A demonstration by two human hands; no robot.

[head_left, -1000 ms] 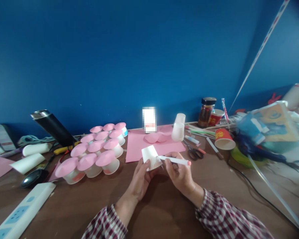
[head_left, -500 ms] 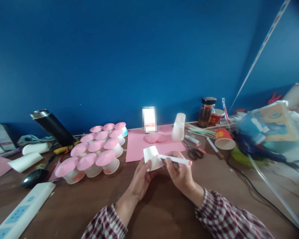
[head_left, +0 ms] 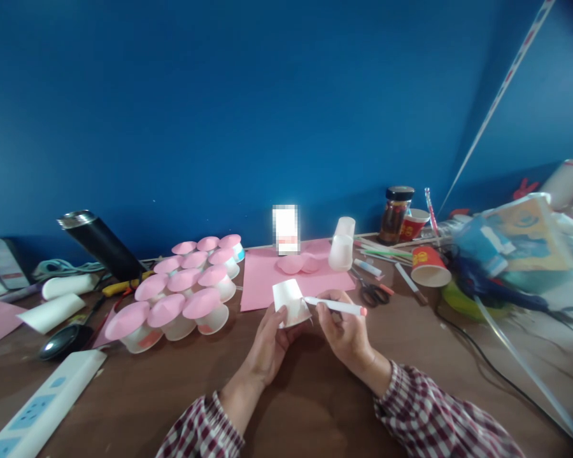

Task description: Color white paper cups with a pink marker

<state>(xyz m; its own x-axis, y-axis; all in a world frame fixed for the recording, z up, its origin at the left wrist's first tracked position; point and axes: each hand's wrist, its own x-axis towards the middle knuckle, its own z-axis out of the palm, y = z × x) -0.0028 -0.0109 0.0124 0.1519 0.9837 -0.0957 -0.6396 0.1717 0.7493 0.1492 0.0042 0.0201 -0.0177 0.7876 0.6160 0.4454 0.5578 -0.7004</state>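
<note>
My left hand (head_left: 270, 343) holds a small white paper cup (head_left: 290, 301) upside down above the brown table (head_left: 172, 394). My right hand (head_left: 344, 331) grips a white marker (head_left: 337, 306) with a pink end cap, its tip touching the cup's side. Just behind the cup lies a pink paper sheet (head_left: 267, 277) with pink paper circles (head_left: 298, 263) on it. To the left stands a cluster of several white cups topped with pink discs (head_left: 181, 289).
Scissors (head_left: 371, 291), a clear cup stack (head_left: 342, 245), a jar (head_left: 395, 215), red paper cups (head_left: 430, 267), pens and a cluttered pile sit at right. A black flask (head_left: 100, 245), white rolls (head_left: 52, 310), a mouse (head_left: 64, 340) and a power strip (head_left: 42, 407) lie at left. Cables trail at right.
The cup has shifted very slightly in my left hand while the marker tip stays at its side. Otherwise nothing has moved.
</note>
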